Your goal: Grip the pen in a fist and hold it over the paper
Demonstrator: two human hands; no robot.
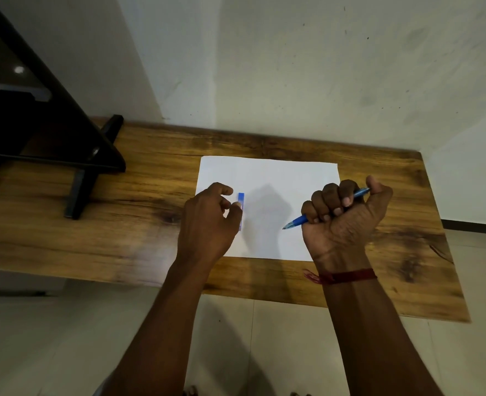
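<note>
— Wooden tabletop [139, 178] against a pale wall, white sheet of paper [267, 178] lying flat on it. What about the hands?

— Right hand [347, 215] is a fist wrapped round a blue pen [294, 222], palm up, tip aimed left over the sheet. Left hand [207, 221], fingers curled, pinches a small blue strip [241, 198] (possibly a pen cap; too blurred to tell) over the paper's left part.

— Anything else?

— Red thread [347, 277] on the right wrist; a dark stand [93, 155] at the tabletop's left end.
</note>
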